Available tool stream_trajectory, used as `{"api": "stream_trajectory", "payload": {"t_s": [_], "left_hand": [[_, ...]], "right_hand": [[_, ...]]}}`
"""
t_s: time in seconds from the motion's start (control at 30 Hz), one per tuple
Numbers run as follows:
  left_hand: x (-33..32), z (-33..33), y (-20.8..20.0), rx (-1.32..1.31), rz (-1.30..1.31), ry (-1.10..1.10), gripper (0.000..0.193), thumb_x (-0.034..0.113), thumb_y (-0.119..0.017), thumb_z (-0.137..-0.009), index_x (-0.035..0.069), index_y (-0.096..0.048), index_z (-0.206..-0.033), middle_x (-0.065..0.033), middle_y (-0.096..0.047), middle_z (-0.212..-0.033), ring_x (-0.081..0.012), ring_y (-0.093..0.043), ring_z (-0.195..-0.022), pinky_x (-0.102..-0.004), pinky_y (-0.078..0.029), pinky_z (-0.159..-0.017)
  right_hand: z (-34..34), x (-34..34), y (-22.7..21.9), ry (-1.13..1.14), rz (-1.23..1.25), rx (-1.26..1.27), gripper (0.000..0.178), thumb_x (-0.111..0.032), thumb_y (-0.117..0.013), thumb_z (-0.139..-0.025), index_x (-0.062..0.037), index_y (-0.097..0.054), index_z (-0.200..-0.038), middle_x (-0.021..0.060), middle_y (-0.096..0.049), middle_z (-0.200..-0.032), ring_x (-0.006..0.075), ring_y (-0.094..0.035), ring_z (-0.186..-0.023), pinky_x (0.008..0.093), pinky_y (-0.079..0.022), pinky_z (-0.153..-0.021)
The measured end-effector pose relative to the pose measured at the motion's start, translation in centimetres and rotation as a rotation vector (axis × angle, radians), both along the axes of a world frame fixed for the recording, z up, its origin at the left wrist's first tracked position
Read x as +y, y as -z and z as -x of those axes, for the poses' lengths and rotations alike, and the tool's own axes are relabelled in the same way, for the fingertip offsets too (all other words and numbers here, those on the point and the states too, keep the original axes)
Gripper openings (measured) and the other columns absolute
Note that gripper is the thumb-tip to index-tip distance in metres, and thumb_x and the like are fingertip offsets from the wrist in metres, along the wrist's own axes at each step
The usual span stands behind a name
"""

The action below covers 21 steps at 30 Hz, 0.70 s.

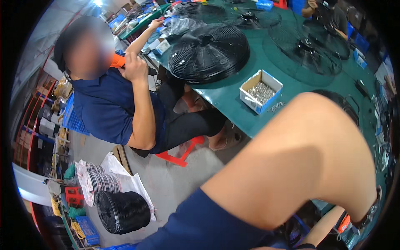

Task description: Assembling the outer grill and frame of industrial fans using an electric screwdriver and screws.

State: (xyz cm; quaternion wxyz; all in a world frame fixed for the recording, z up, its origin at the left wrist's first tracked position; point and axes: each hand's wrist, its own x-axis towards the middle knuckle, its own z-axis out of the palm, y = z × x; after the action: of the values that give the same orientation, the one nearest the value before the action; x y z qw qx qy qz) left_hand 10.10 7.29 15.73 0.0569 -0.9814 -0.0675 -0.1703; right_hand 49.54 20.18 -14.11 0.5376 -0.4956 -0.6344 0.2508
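My bent left arm, bare below a dark blue sleeve (208,225), fills the lower right foreground. A dark band (371,208) circles its wrist at the rim, and my left hand is out of sight past it. Part of my other forearm (327,227) shows beneath, its hand hidden. Close to it is an orange thing (344,223) whose kind I cannot make out. Beyond my raised elbow, an open blue-and-white box (246,98) of small metal screws stands on the green table (225,93), with a few screws loose beside it.
A seated person (112,104) at the left holds an orange tool (118,61) near the face. Stacked black fan grilles (208,54) and more wire fan guards (308,48) cover the table. Another person (333,16) is at the far side. Bundled grilles (123,212) stand on the floor.
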Motion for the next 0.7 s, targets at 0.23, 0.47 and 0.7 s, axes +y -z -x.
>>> {"api": "stream_trajectory", "payload": {"t_s": [0.23,0.47,0.7], "left_hand": [[2.0,6.9,-1.4,-0.113,0.02,-0.182,0.011,0.024,-0.065,-0.061,0.013,-0.067,-0.063,-0.0058,-0.064,-0.063,-0.0253,-0.065,-0.066,-0.0399,-0.047,-0.056],[7.8,23.9,4.5,-0.452,0.227,-0.792,0.03,-0.002,-0.055,-0.069,-0.002,-0.065,-0.098,-0.0196,-0.065,-0.089,-0.0343,-0.063,-0.083,-0.0385,-0.052,-0.074],[7.8,30.7,10.2,0.306,0.637,-0.984,0.039,0.021,-0.065,-0.072,0.002,-0.062,-0.106,-0.0232,-0.064,-0.09,-0.0363,-0.06,-0.093,-0.0412,-0.047,-0.083]], "right_hand": [[1.0,0.1,0.3,-0.064,-0.084,-0.041,0.058,-0.037,-0.044,-0.093,0.0073,-0.043,-0.131,0.0187,-0.047,-0.134,0.027,-0.044,-0.127,0.0383,-0.032,-0.107],[3.7,-1.4,-2.8,0.093,0.14,0.271,0.046,-0.024,-0.036,-0.099,0.0075,-0.042,-0.132,0.0166,-0.051,-0.132,0.023,-0.045,-0.126,0.0294,-0.032,-0.104],[7.4,-2.7,-6.0,0.144,0.207,0.517,0.052,-0.031,-0.036,-0.1,0.0093,-0.042,-0.131,0.0189,-0.049,-0.132,0.024,-0.044,-0.127,0.0324,-0.031,-0.106]]}}
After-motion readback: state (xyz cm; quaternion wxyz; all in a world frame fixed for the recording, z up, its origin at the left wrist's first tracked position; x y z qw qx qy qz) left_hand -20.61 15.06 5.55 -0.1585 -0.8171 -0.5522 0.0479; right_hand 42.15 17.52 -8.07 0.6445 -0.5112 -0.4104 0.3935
